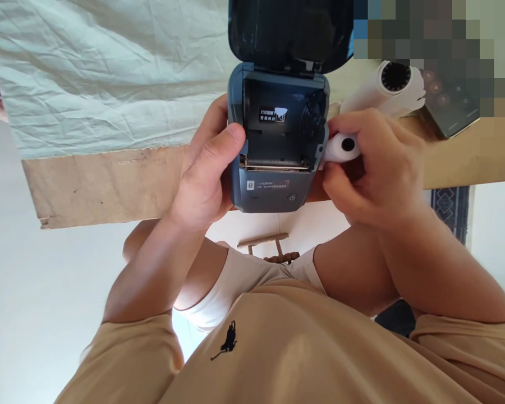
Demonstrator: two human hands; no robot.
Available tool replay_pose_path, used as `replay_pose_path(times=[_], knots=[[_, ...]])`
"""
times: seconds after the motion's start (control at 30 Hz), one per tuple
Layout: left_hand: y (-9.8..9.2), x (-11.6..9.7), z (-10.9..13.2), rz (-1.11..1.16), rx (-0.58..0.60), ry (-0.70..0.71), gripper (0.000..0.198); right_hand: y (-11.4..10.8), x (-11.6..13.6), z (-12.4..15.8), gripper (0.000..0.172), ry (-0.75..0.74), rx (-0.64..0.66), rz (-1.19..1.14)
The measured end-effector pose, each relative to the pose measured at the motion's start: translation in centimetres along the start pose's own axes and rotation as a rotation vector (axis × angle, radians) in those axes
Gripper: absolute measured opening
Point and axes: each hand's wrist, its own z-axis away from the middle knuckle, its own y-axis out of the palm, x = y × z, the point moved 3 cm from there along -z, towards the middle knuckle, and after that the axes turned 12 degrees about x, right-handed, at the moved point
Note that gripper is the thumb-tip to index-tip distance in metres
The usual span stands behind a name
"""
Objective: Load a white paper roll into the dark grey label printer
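Observation:
My left hand [208, 168] grips the left side of a dark blue-grey label printer [278, 191], thumb on its edge. The lid [290, 33] is swung up, and the inner compartment shows a small printed sticker but no roll. My right hand [379, 163] is closed on a small white label roll [340, 147] with a black centre, beside the printer's right side. Whether that roll touches the printer I cannot tell. Just behind the right hand lies a larger white roll [368, 92] with a black toothed core.
A dark phone [450, 109] rests on the table at the right, partly covered by blurred blocks. Pale green cloth [109, 78] covers much of the table, whose bare wooden edge [109, 185] faces me. Below the edge are my legs and a wooden stool [263, 241].

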Motion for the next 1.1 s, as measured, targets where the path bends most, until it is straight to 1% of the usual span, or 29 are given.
replay_pose_path(times=[0.07, 0.17, 0.2, 0.3, 0.33, 0.37, 0.43, 0.5, 0.53, 0.6, 0.7, 0.73, 0.8, 0.9, 0.93, 1.0, 1.1], knots=[[0.1, 0.0, 0.1, -0.014, 0.006, 0.006, 0.031, 0.0, 0.0, 0.1, 0.027, 0.009, -0.024, 0.029], [0.2, -0.1, 0.1, -0.018, 0.008, 0.015, 0.032, 0.0, -0.1, 0.4, 0.03, 0.005, -0.035, 0.01], [0.2, -0.1, 0.0, -0.013, 0.006, 0.01, 0.032, 0.0, -0.2, 0.5, 0.035, 0.003, -0.025, -0.012], [0.2, -0.1, -0.1, -0.008, -0.004, -0.009, 0.031, 0.0, -0.2, 1.0, 0.063, 0.02, 0.029, -0.113], [0.1, -0.1, -0.2, -0.009, -0.005, -0.006, 0.03, 0.0, -0.1, 1.1, 0.068, 0.026, 0.044, -0.136], [0.1, 0.0, -0.2, -0.011, -0.002, -0.001, 0.029, 0.0, -0.1, 1.2, 0.067, 0.025, 0.049, -0.149], [0.0, 0.0, -0.1, -0.018, 0.011, 0.018, 0.028, 0.0, 0.0, 1.1, 0.055, 0.011, 0.038, -0.136], [0.0, 0.1, 0.0, -0.036, 0.027, 0.028, 0.027, 0.1, -0.2, 1.0, 0.043, 0.003, -0.007, -0.109], [0.0, 0.1, 0.1, -0.045, 0.031, 0.029, 0.027, 0.1, -0.3, 1.0, 0.041, -0.001, -0.028, -0.095], [0.0, 0.1, 0.2, -0.057, 0.025, 0.03, 0.025, 0.4, -0.6, 1.0, 0.046, 0.002, -0.049, -0.09], [-0.1, 0.0, 0.2, -0.065, 0.0, 0.022, 0.022, 0.6, -0.9, 1.2, 0.068, 0.02, -0.043, -0.213], [-0.1, 0.0, 0.2, -0.067, -0.004, 0.022, 0.022, 0.6, -0.8, 1.2, 0.073, 0.02, -0.031, -0.242], [-0.1, 0.0, 0.1, -0.061, 0.0, 0.023, 0.023, 0.5, -0.6, 1.2, 0.071, 0.005, 0.003, -0.23], [-0.1, 0.1, 0.1, -0.038, 0.026, 0.042, 0.021, 0.2, -0.5, 1.1, 0.053, -0.012, -0.019, -0.132], [-0.1, 0.1, 0.1, -0.034, 0.033, 0.049, 0.021, 0.1, -0.5, 1.0, 0.05, -0.01, -0.037, -0.11], [-0.1, 0.2, 0.1, -0.029, 0.037, 0.057, 0.019, 0.0, -0.7, 1.0, 0.051, -0.015, -0.058, -0.073], [-0.2, 0.2, 0.1, -0.013, 0.027, 0.056, 0.019, 0.0, -0.8, 1.0, 0.062, -0.027, -0.039, -0.083]])
